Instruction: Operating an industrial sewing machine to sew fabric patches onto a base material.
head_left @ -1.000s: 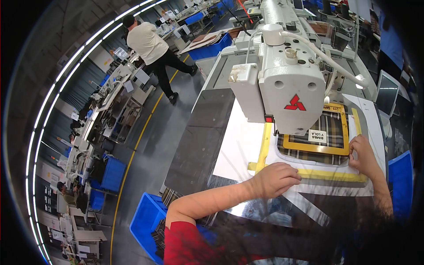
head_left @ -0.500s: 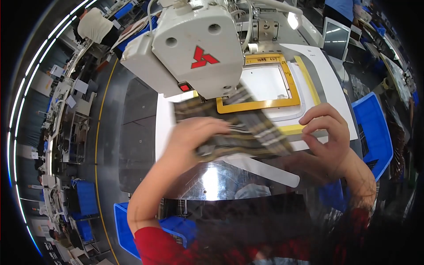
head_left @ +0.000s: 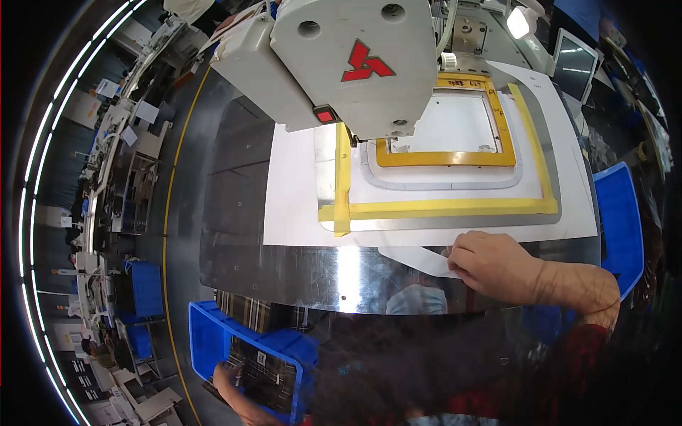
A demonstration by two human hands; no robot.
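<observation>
My right hand (head_left: 490, 264) is over the near edge of the steel table, its thumb and fingers pinched on the right end of a white strip (head_left: 415, 260). The strip lies slanting on the metal, and its held end is hidden by my fingers. Down at the lower left, my left hand (head_left: 229, 380) is at a blue bin (head_left: 206, 346) holding dark plaid fabric pieces (head_left: 266, 366). Its fingers are too small and blurred to make out, so a grip on the fabric cannot be confirmed.
A large white sewing machine head (head_left: 355, 64) overhangs the table. Beneath it lie a yellow frame (head_left: 447, 159) and a white sheet edged with yellow tape (head_left: 440, 206). Another blue bin (head_left: 621, 220) stands at the right, near a screen (head_left: 570, 64).
The plaid fabric has left the work area under the machine. My left hand has gone down to the left bin. My right hand has moved down onto the white strip.
</observation>
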